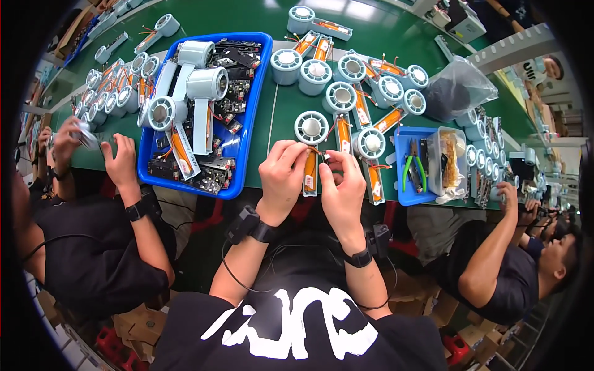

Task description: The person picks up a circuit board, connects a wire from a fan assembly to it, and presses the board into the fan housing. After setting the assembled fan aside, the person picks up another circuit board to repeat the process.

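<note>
A pale blue handheld fan (pixel 311 127) lies in front of me at the table's near side, its round head away from me. Its open handle, with an orange battery (pixel 310 175) inside, points toward me. My left hand (pixel 286 176) is closed at the handle's left side, fingertips at the thin wires (pixel 314 150) just below the head. Between the thumb and fingers of my right hand (pixel 342 188) is a small dark connector (pixel 325 157), close to those wires. Whether it is joined to them is too small to tell.
Left of my hands, a blue tray (pixel 242 151) holds black circuit boards and several fans. More open-handled fans (pixel 340 97) stand beyond and right. A blue bin (pixel 408 196) with green-handled pliers (pixel 414 173), a clear container (pixel 447 136) and a plastic bag (pixel 461 89) sit right. Co-workers flank me.
</note>
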The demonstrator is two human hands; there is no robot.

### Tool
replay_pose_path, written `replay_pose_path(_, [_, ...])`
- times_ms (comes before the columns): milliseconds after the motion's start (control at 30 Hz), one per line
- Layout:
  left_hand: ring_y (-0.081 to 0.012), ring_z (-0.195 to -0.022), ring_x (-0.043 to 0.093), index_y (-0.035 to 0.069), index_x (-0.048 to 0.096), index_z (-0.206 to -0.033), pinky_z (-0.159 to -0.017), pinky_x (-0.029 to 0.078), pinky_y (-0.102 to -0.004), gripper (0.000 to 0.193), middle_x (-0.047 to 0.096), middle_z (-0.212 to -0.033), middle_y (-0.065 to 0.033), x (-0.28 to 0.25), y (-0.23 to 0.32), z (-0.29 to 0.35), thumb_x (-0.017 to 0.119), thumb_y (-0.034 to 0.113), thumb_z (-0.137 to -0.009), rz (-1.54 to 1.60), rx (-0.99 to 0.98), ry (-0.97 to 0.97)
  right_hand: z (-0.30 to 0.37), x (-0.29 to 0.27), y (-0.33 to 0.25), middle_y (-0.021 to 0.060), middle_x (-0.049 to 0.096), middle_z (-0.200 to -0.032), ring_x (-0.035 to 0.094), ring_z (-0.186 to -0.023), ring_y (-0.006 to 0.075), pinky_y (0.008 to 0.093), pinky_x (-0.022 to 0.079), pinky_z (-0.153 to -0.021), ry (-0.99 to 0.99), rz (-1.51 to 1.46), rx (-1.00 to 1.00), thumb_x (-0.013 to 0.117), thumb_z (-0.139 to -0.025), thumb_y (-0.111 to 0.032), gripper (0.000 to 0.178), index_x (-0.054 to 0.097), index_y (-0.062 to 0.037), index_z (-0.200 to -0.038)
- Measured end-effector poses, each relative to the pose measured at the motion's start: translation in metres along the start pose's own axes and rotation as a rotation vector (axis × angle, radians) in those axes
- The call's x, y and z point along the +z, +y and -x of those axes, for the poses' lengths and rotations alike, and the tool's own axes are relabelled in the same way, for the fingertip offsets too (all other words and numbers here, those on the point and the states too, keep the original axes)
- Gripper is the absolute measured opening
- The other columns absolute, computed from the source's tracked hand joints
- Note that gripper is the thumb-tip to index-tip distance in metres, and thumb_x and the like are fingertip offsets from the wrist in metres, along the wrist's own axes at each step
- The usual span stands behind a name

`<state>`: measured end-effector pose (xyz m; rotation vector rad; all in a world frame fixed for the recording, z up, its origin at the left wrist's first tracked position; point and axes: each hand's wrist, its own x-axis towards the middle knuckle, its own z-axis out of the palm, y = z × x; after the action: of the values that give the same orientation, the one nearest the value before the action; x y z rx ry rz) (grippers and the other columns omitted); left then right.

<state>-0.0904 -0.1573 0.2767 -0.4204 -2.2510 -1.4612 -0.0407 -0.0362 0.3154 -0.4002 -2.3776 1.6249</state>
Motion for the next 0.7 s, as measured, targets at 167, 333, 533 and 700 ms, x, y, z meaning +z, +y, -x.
replay_pose_path(167, [-0.0306,-0.078,0.067,0.002,0.069,-0.102,-0.068,0.056,-0.0384,0.019,0.065,-0.092,-0.0101,-0.006,0.005,-0.003,0.072,0.002,-0.083,-0.212,0.109,-0.098,0.005,0.006,0.003,0.0122,0.066,-0.102,0.067,-0.087,0.0204,0.0309,0.055,-0.071,0.085,0.131,-0.158,0.070,-0.089,0.001,0.024,0.064,0.0026,-0.112])
replay_pose_path(333, [-0.0318,-0.079,0.064,0.000,0.069,-0.104,-0.068,0.056,-0.0387,0.024,0.063,-0.090,-0.0097,-0.017,0.018,-0.013,0.070,0.001,-0.080,-0.374,0.200,-0.272,0.003,0.010,0.005,0.0152,0.066,-0.101,0.067,-0.085,0.0280,0.0368,0.055,-0.073,0.111,0.128,-0.181,0.070,-0.088,0.000,0.024,0.065,0.0022,-0.112])
replay_pose_path(533, [-0.0324,-0.081,0.067,-0.003,0.068,-0.108,-0.070,0.057,-0.0387,0.027,0.066,-0.092,-0.0125,-0.019,0.015,-0.004,0.063,-0.003,-0.082,-0.222,0.137,-0.249,-0.002,0.018,0.004,0.0136,0.069,-0.099,0.068,-0.085,0.0244,0.0340,0.055,-0.071,0.171,0.136,-0.217,0.071,-0.088,0.000,0.023,0.067,0.0011,-0.110])
replay_pose_path(700, [-0.0316,-0.084,0.072,-0.006,0.065,-0.114,-0.074,0.058,-0.0380,0.030,0.071,-0.096,-0.0175,-0.022,0.009,0.003,0.056,-0.007,-0.085,0.154,-0.264,-0.153,-0.003,0.029,0.004,0.0149,0.069,-0.100,0.068,-0.087,0.0299,0.0382,0.055,-0.074,0.193,0.262,-0.361,0.071,-0.087,0.000,0.023,0.068,0.0003,-0.109])
